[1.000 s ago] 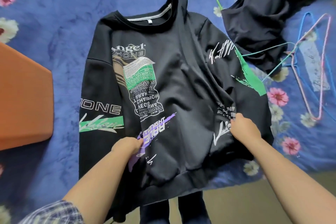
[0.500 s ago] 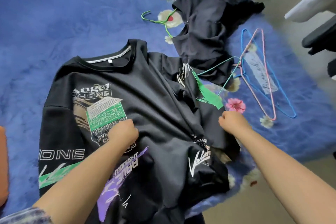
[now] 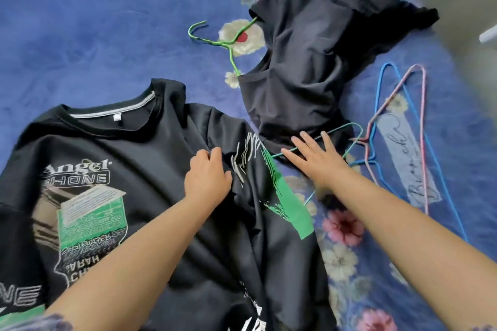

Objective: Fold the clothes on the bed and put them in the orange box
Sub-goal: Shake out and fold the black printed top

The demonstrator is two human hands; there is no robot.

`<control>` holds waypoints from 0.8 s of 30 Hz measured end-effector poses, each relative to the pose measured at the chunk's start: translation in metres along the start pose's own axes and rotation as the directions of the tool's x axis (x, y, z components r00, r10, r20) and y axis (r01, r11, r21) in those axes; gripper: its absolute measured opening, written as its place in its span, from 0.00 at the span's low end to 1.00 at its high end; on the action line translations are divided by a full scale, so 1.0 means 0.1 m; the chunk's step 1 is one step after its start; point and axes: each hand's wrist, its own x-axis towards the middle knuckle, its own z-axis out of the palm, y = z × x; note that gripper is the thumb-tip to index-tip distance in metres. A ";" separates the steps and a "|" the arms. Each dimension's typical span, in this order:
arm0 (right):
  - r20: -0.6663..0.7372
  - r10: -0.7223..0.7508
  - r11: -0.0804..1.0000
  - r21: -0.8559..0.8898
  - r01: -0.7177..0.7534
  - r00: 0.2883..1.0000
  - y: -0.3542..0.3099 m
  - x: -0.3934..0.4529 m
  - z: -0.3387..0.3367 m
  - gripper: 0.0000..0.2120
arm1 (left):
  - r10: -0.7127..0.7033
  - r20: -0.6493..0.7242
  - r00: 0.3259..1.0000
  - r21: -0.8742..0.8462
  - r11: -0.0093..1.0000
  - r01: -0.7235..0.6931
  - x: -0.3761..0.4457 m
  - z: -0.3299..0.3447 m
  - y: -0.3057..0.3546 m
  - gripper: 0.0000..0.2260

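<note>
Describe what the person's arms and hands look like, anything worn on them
Both forearms are bare, and no rings, watch or gloves show on the left hand or the right hand. A checked, bluish-grey sleeve edge shows on the left arm at the picture's bottom corner.

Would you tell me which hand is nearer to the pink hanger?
Right. The right hand lies flat just left of the pink hanger; the left hand presses the printed sweatshirt, farther left.
</note>
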 end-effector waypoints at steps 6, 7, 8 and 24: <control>-0.494 -0.216 0.974 -0.045 0.224 0.842 0.47 -0.05 0.17 0.32 | -0.053 -0.056 0.997 0.001 0.999 0.053 0.20 0.07 0.24 0.19; -0.576 -0.183 0.978 -0.026 0.206 0.797 0.62 -0.15 0.15 0.28 | -0.043 -0.061 0.997 0.023 0.999 0.044 0.20 0.06 0.27 0.20; -0.615 -0.143 0.985 -0.008 0.175 0.776 0.82 -0.26 0.13 0.26 | -0.036 -0.056 0.998 0.040 0.998 0.038 0.20 0.03 0.32 0.21; -0.185 0.086 0.989 -0.100 -0.106 0.979 2.02 -1.20 0.97 0.44 | 0.237 0.132 0.962 0.250 0.931 -0.264 0.24 0.04 1.30 0.16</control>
